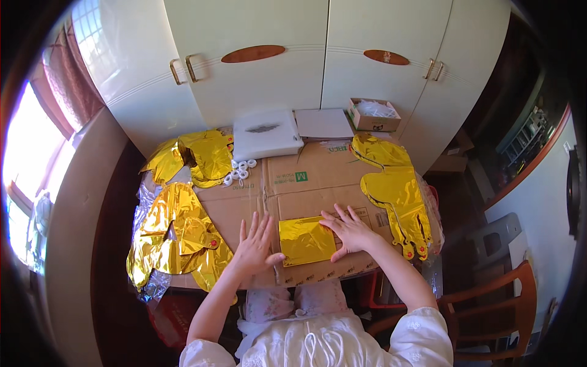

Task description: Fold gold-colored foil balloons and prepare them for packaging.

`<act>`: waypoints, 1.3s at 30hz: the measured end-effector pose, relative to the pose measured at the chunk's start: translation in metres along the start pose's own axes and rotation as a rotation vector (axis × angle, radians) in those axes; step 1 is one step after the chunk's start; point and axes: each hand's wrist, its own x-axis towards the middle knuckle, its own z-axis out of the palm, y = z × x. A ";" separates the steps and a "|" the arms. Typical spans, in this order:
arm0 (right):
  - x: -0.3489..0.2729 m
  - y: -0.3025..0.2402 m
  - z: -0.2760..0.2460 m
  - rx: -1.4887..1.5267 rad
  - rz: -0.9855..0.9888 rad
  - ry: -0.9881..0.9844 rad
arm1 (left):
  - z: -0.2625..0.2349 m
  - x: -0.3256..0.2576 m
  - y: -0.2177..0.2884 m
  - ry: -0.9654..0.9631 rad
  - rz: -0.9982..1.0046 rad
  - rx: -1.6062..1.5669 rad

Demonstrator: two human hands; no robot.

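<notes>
Largest, the pale cabinet point(257, 85) stands at the back; before it spreads flattened cardboard point(324, 189), the work surface; gold foil shapes flank this, the rear-left shape point(211, 156), the front-left shape point(168, 211) and the right shape point(394, 186), all loosely crumpled; a white wrapped pack point(266, 144) rests towards the rear; near the front edge, the folded gold sheet point(306, 241) lies flat as a rectangle between the hands; the left hand point(255, 248) is spread wide and grasps nothing, its thumb at the sheet's left edge, touching or just beside it, which cannot be told; the right hand point(354, 235) is likewise spread, index finger over the far right corner, thumb by the right edge, no grip closed on the foil; the step in hand appears to be smoothing and squaring the sheet; the next move probably calls for light, even pressure, or a fingertip pinch at one edge for any turn or lift, since thin foil should slide and crease readily; smallest, the white rings point(238, 174) cluster beside the rear-left shape.
</notes>
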 end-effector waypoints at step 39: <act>-0.063 -0.009 0.016 0.193 0.211 0.416 | 0.017 0.017 -0.006 -0.136 0.165 0.072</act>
